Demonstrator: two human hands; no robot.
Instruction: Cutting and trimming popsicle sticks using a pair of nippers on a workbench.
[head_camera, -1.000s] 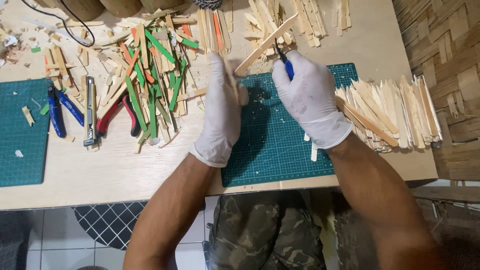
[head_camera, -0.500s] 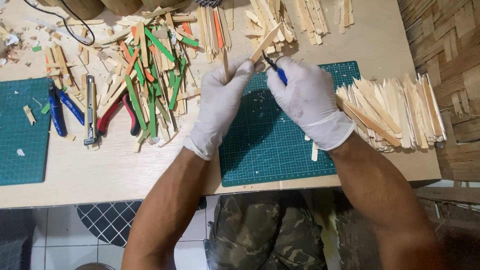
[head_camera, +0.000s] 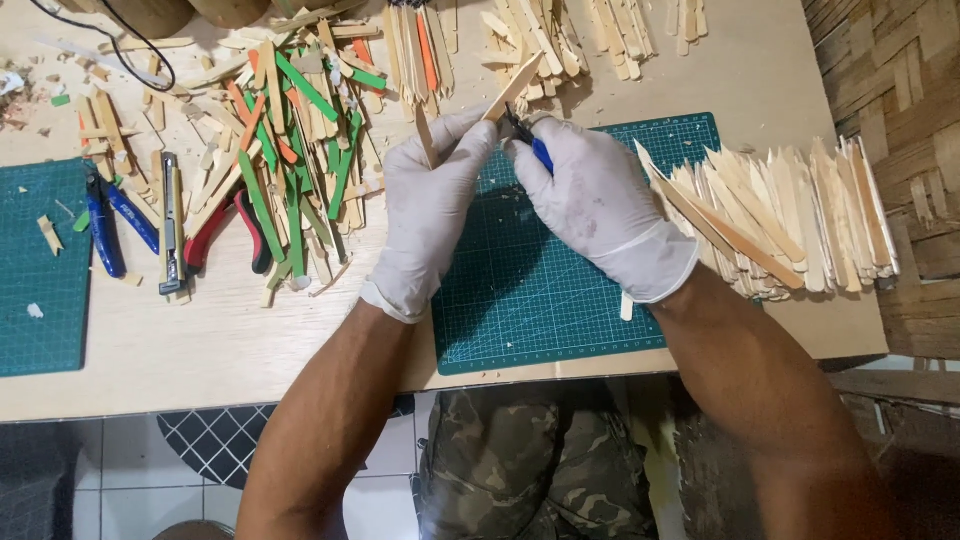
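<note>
Both my hands wear white gloves and meet above the far edge of the green cutting mat (head_camera: 540, 300). My left hand (head_camera: 432, 205) grips a flat wooden stick (head_camera: 512, 88) that angles up to the right, with a second stick (head_camera: 425, 135) jutting from its fingers. My right hand (head_camera: 595, 205) holds a small blue-handled cutter (head_camera: 535, 148), its dark tip touching the stick near my left fingertips.
A heap of trimmed pointed sticks (head_camera: 780, 215) lies right of the mat. Loose plain, green and orange sticks (head_camera: 290, 150) cover the table's far left. Red pliers (head_camera: 225, 228), a utility knife (head_camera: 170, 222), blue pliers (head_camera: 108, 220) and a second green mat (head_camera: 40, 290) lie left.
Both hands have shifted slightly away from me toward the mat's far edge, and the stick now tilts more to the right with the cutter tip against it.
</note>
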